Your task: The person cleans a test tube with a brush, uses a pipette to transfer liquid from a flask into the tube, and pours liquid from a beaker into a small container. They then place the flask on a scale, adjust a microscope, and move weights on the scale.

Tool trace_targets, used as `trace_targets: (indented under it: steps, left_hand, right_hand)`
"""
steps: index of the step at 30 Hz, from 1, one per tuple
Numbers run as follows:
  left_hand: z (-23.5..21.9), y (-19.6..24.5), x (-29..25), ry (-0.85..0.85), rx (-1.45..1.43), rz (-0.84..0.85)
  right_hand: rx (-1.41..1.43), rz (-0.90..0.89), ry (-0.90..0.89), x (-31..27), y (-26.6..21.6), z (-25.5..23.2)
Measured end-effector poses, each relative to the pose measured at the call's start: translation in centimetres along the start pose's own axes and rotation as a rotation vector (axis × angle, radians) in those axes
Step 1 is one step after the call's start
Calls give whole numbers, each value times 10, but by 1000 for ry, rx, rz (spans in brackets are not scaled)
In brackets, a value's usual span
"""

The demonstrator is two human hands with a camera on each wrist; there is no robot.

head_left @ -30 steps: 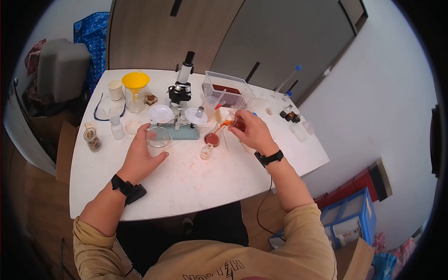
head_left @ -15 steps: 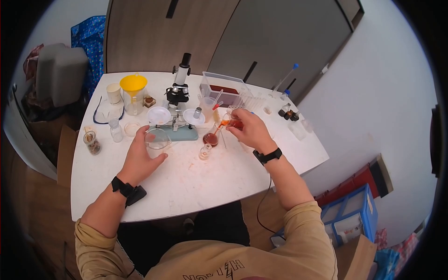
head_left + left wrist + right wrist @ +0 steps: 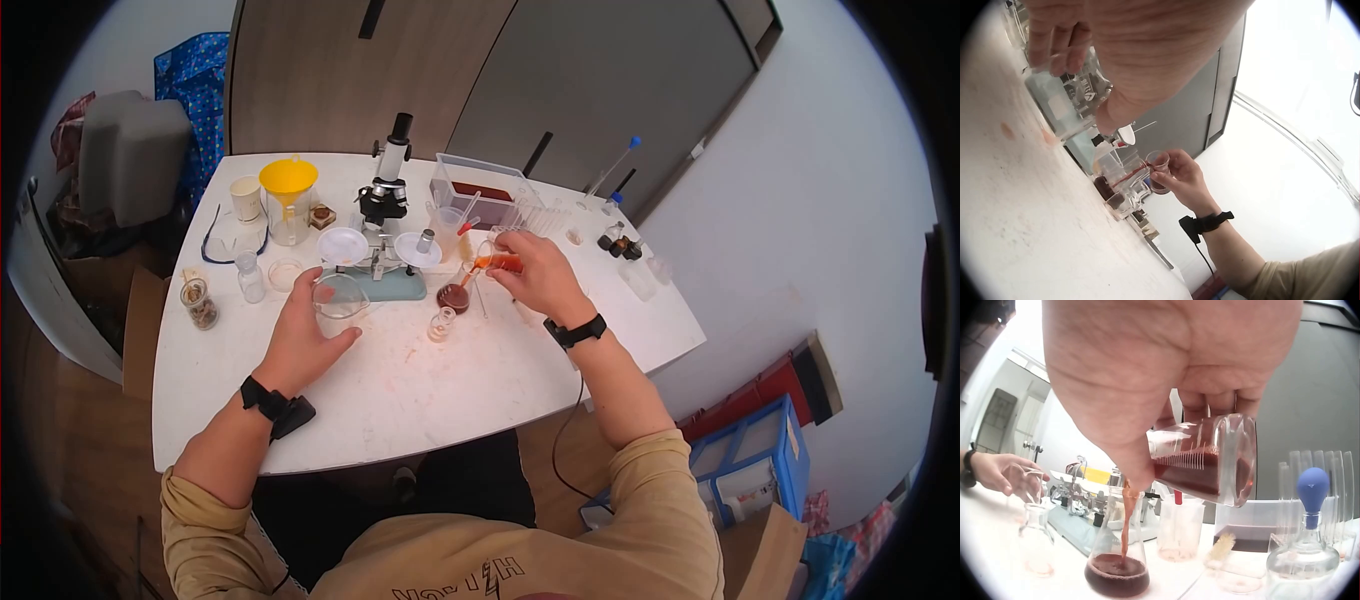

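My right hand [image 3: 542, 275] grips a small graduated glass beaker [image 3: 1200, 465] of dark red liquid, tipped nearly level. A reddish stream falls from it into a conical flask [image 3: 1116, 572], whose bottom holds dark, frothy-edged liquid. The flask stands on the table below the hand. My left hand [image 3: 300, 335] curls round a clear glass beaker [image 3: 340, 297] near the balance, fingers at its far left side and thumb at the near side. Close in front of the filling flask is a small clear glass flask [image 3: 440, 325]. The right fingertips are partly hidden behind the palm.
A balance with white pans [image 3: 417, 250] and a microscope [image 3: 387, 185] stand behind the hands. Farther left are a yellow funnel [image 3: 288, 178] in a jug and a jar [image 3: 201, 308]. A clear bin [image 3: 480, 205], plastic beaker and test tubes occupy the back right; orange stains mark the tabletop [image 3: 415, 400].
The right hand has tilted its beaker further, and the red stream keeps running into the conical flask. The left hand stays round the clear beaker. The head view has shifted slightly.
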State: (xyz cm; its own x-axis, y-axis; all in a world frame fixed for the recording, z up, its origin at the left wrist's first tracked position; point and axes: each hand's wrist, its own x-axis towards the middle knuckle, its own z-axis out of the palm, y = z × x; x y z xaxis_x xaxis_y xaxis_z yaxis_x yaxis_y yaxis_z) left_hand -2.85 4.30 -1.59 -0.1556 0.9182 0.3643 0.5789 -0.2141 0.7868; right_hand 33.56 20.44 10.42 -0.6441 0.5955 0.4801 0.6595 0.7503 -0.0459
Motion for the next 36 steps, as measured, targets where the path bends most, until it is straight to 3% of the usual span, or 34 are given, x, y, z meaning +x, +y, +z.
trace_targets:
  steps: [36]
  left_hand:
    - [-1,2,-2,1,13,8]
  right_hand:
    - [-54,-97,5,7,-3,-2]
